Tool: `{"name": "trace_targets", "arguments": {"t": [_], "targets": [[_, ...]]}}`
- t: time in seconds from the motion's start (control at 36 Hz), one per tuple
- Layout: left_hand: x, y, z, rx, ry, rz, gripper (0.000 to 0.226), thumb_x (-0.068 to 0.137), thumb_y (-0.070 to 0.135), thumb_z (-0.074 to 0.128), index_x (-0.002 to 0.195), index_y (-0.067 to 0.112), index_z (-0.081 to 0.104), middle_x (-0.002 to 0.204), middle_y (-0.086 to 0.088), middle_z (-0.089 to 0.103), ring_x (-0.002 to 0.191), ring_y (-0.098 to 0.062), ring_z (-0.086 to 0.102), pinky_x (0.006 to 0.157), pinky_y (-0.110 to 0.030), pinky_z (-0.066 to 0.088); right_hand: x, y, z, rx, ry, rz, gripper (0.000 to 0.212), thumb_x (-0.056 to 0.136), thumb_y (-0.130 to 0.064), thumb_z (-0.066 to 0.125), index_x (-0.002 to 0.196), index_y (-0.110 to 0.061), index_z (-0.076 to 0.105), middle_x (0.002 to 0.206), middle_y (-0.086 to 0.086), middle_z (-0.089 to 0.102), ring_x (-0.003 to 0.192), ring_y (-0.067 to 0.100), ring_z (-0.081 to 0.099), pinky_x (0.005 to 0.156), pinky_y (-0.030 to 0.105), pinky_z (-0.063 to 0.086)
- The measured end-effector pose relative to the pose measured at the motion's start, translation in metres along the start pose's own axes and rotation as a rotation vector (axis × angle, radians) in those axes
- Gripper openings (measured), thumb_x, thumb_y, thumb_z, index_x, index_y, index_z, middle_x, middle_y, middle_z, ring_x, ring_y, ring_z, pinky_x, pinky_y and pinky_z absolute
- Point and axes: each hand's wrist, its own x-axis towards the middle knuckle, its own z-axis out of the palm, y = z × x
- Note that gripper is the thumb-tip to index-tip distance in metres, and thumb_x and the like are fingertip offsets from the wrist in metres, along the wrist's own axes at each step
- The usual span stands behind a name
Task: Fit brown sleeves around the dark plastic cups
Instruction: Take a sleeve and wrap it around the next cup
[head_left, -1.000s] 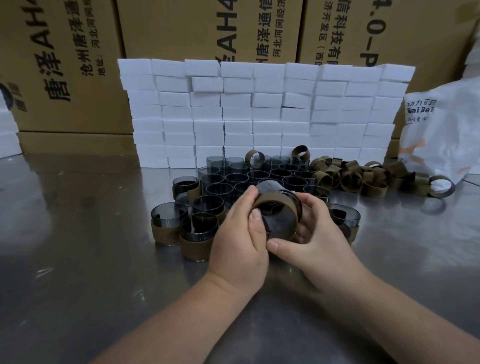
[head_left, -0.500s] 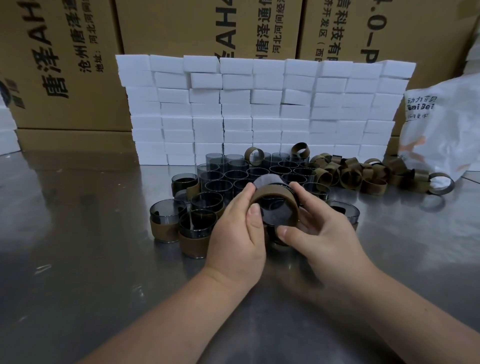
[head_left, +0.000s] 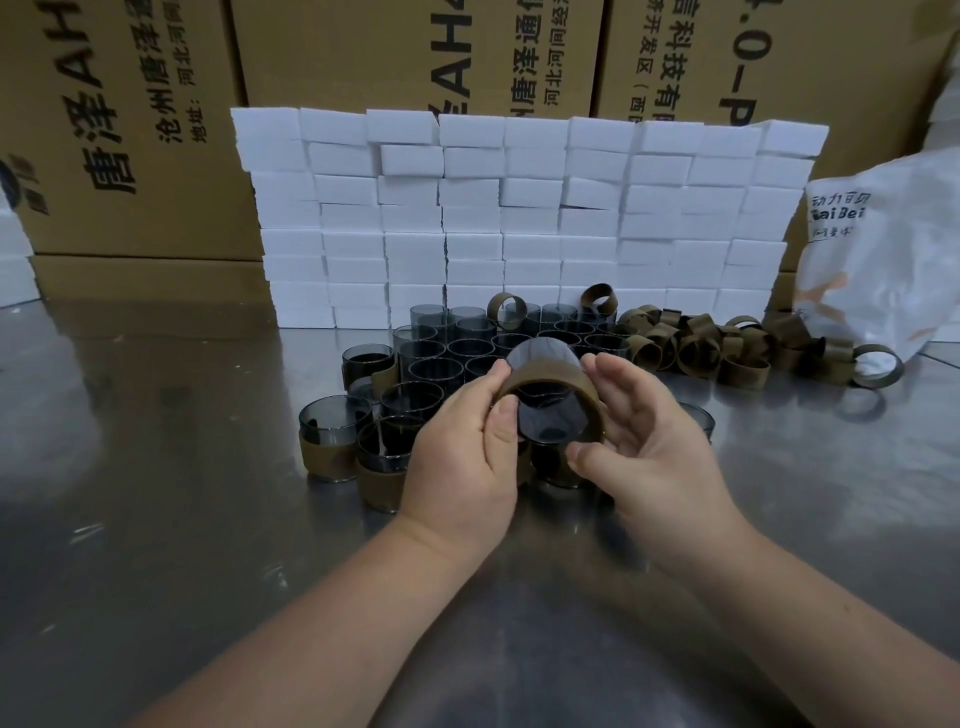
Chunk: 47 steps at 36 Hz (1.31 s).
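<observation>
Head view: your left hand pinches brown sleeve, right hand curls round its other side. Sleeve sits partway on dark cup, held up over steel table. Step: sliding sleeve on. Next, likely: push evenly till snug.

dark cup — brown sleeve around

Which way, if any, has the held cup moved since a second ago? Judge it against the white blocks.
Yes: the cup in its brown sleeve has risen slightly, its upper edge now closer to the white blocks.
</observation>
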Motion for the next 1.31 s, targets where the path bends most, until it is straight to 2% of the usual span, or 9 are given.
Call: {"name": "trace_targets", "arguments": {"t": [0.17,0.53,0.61,0.75,0.86,0.94,1.03,1.19,1.31], "targets": [[0.0009,0.0007,-0.0020,0.029,0.014,-0.014,0.041,0.089,0.028,0.039,0.115,0.004,0.061,0.105,-0.002,0.063,0.099,-0.016,0.059,0.085,-0.016,0.042,-0.0008,-0.0017,-0.0010,0.002,-0.001,-0.007,0.068,0.078,0.022,0.054,0.122,-0.027,0.037,0.122,-0.017,0.050,0.114,-0.018,0.041,0.094,0.008,0.039],[0.0037,-0.0043,-0.0017,0.010,0.041,-0.025,0.039,0.085,0.034,0.044,0.110,0.008,0.061,0.098,0.000,0.062,0.082,0.012,0.055,0.070,-0.001,0.039,0.0005,0.0017,-0.0029,0.016,0.018,-0.035,0.066,0.082,0.018,0.053,0.113,-0.038,0.042,0.121,-0.020,0.055,0.121,0.005,0.052,0.102,0.026,0.041],[0.0041,-0.0059,-0.0015,-0.011,0.041,-0.031,0.034,0.085,0.035,0.046,0.105,0.011,0.060,0.095,0.000,0.061,0.080,0.009,0.055,0.068,-0.003,0.040,-0.0008,0.0013,-0.0009,-0.006,0.028,-0.028,0.064,0.083,0.016,0.054,0.112,-0.039,0.043,0.121,-0.021,0.056,0.120,0.003,0.052,0.103,0.034,0.042],[0.0041,-0.0058,0.0004,-0.035,-0.033,-0.015,0.056,0.086,0.044,0.042,0.130,0.008,0.046,0.108,0.020,0.040,0.089,0.015,0.045,0.078,0.001,0.032,-0.0012,-0.0013,0.0008,-0.016,0.043,-0.027,0.061,0.083,0.018,0.052,0.111,-0.036,0.043,0.118,-0.020,0.057,0.116,0.001,0.054,0.101,0.031,0.044],[0.0007,-0.0081,0.0010,-0.087,-0.133,-0.036,0.083,0.079,0.062,0.025,0.144,0.011,0.022,0.129,0.010,0.033,0.108,0.023,0.032,0.091,0.003,0.021,-0.0010,-0.0020,-0.0010,-0.020,0.037,-0.045,0.062,0.082,0.017,0.054,0.112,-0.036,0.043,0.119,-0.016,0.059,0.111,0.003,0.059,0.097,0.025,0.046],[0.0009,-0.0089,-0.0004,-0.201,-0.165,-0.139,0.084,0.076,0.066,0.023,0.143,0.017,0.026,0.142,0.000,0.035,0.128,-0.001,0.034,0.110,-0.032,0.031,-0.0010,0.0012,-0.0035,-0.031,0.040,-0.086,0.061,0.080,0.012,0.060,0.113,-0.038,0.044,0.114,-0.013,0.063,0.104,0.002,0.062,0.085,0.017,0.051],[0.0013,-0.0064,-0.0010,-0.281,-0.158,-0.227,0.067,0.080,0.059,0.029,0.133,0.021,0.042,0.130,-0.004,0.050,0.120,-0.018,0.049,0.098,-0.054,0.041,-0.0012,0.0059,-0.0037,-0.060,0.021,-0.099,0.058,0.080,-0.001,0.068,0.115,-0.041,0.043,0.113,-0.014,0.063,0.106,0.004,0.061,0.079,0.015,0.050],[0.0032,-0.0058,0.0001,-0.505,-0.088,-0.254,0.058,0.074,0.062,0.036,0.108,0.022,0.059,0.092,0.010,0.067,0.088,-0.004,0.062,0.068,-0.017,0.047,-0.0010,0.0058,-0.0002,-0.153,-0.024,-0.058,0.050,0.071,-0.036,0.059,0.116,-0.044,0.039,0.121,-0.023,0.050,0.094,-0.006,0.058,0.078,0.016,0.049],[0.0044,-0.0021,0.0001,-0.624,-0.155,-0.320,0.033,0.077,0.056,0.044,0.084,0.036,0.070,0.079,0.007,0.067,0.067,-0.002,0.057,0.049,-0.015,0.040,-0.0023,0.0041,0.0001,-0.120,-0.057,-0.003,0.057,0.074,-0.040,0.051,0.129,-0.028,0.041,0.114,-0.019,0.057,0.094,-0.017,0.055,0.073,0.003,0.043]]}}
